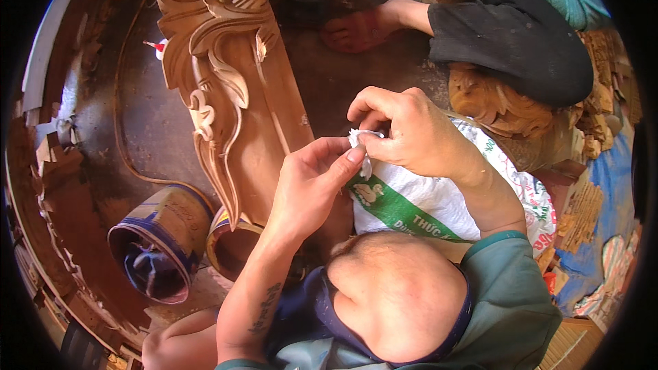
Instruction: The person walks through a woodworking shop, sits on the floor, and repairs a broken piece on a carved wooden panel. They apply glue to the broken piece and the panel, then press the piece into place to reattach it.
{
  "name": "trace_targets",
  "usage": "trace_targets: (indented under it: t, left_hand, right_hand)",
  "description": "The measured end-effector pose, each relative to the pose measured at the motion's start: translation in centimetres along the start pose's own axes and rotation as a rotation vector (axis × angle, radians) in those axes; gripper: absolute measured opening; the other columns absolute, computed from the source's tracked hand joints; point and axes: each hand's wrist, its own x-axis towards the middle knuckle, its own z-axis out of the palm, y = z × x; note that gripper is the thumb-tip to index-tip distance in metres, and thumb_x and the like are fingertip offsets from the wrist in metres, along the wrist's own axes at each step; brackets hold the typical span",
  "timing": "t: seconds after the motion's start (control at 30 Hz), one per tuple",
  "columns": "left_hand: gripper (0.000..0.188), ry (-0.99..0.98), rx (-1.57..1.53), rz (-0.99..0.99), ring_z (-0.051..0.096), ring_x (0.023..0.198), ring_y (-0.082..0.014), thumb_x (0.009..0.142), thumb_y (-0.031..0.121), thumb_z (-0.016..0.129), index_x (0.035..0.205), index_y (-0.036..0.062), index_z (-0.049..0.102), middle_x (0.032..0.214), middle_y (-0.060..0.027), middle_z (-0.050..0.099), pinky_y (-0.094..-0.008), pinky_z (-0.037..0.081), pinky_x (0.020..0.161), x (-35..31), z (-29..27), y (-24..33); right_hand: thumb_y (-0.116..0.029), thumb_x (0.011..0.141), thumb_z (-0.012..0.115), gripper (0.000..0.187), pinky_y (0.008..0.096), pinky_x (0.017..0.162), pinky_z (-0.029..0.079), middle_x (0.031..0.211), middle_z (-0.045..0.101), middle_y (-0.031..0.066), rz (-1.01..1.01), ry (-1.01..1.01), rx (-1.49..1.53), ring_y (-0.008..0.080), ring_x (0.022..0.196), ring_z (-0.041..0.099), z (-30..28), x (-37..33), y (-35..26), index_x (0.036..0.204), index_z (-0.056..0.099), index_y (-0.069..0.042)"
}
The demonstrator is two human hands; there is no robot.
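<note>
Both my hands meet in front of me over a small crumpled white piece [366,164], which may be cloth or paper. My left hand [312,178] pinches it between thumb and fingers. My right hand [404,130] grips its upper end with bent fingers. Just beyond my left hand lies a long carved wooden panel [240,96], with leafy scrollwork along its left side and a smooth board on the right. Under my right hand spreads a white woven sack [411,195] with a green band, partly hidden by my arm and knee.
A tipped bucket [164,233] lies at the left beside a round tub [233,247]. A thin hose [118,116] curves across the dark floor. Another person's leg in black trousers [507,41] rests at the far right near a carved wood piece [493,99]. Wood scraps [582,212] line the right.
</note>
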Motion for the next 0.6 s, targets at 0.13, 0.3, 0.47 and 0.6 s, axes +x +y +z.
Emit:
trace_targets:
  t: [0.13,0.3,0.47,0.6]
  left_hand:
    - [0.029,-0.047,0.046,0.012,0.056,0.074,-0.0053,0.092,0.021,0.068,0.104,-0.0056,0.066,0.084,-0.0020,0.067,-0.0216,0.045,0.065,0.5,0.6,-0.7]
    - [0.023,-0.030,0.040,0.007,0.054,0.070,-0.0042,0.092,0.016,0.067,0.100,-0.0054,0.067,0.079,0.0000,0.065,-0.0207,0.044,0.062,0.7,0.4,-1.9]
    - [0.019,-0.039,-0.171,0.009,0.050,0.064,-0.0021,0.092,0.016,0.069,0.099,-0.0011,0.067,0.077,0.0025,0.062,-0.0179,0.038,0.056,0.4,0.0,-1.6]
    - [0.020,-0.016,-0.158,0.088,0.049,0.062,-0.0010,0.092,0.016,0.069,0.102,-0.0006,0.066,0.076,0.0037,0.061,-0.0164,0.036,0.053,0.4,0.1,-1.6]
  right_hand:
    - [-0.012,0.079,0.065,0.021,0.0368,0.063,0.051,0.071,0.064,0.0186,0.106,-0.034,0.022,0.0298,0.066,0.066,-0.7,-1.0,0.1,0.092,0.056,0.001]
    - [-0.012,0.079,0.067,0.022,0.0323,0.063,0.050,0.074,0.067,0.0150,0.141,-0.078,0.082,0.0179,0.067,0.064,-0.6,-1.1,0.3,0.095,0.060,0.002]
    - [-0.012,0.084,0.074,0.031,0.0204,0.064,0.047,0.088,0.068,0.0036,0.185,-0.094,0.496,0.0065,0.078,0.060,0.3,-1.3,2.4,0.109,0.064,0.003]
    - [-0.011,0.084,0.076,0.035,0.0188,0.065,0.047,0.092,0.068,0.0039,0.215,-0.132,0.605,0.0057,0.080,0.060,0.7,-1.3,2.9,0.113,0.065,0.004]
